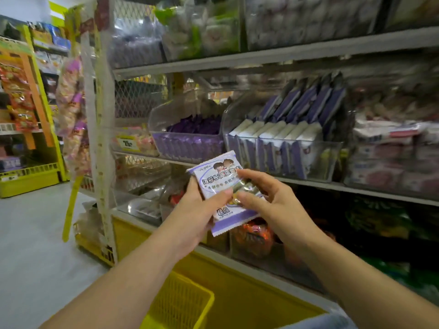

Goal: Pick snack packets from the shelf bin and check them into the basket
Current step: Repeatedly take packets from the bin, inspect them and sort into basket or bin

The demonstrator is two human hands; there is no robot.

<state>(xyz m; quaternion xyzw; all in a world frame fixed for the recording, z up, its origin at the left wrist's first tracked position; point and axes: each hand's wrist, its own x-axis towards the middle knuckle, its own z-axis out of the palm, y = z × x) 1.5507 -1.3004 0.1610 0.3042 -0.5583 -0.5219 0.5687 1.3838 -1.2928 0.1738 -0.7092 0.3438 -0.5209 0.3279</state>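
A white and purple snack packet (215,184) is held up in front of the shelf, tilted, its printed face toward me. My left hand (197,217) grips its left edge with the thumb across the front. My right hand (266,198) pinches its right side with thumb and fingers. A clear shelf bin (282,153) behind it holds several upright packets of the same white and purple kind. The yellow basket (183,302) stands low, below my left forearm, with its mesh wall and rim showing.
A second clear bin (187,141) with purple packets sits left of the first. Grey metal shelves (285,53) run above and below, packed with goods. A yellow shelf base (237,281) runs along the floor. An aisle with grey floor (35,233) opens to the left.
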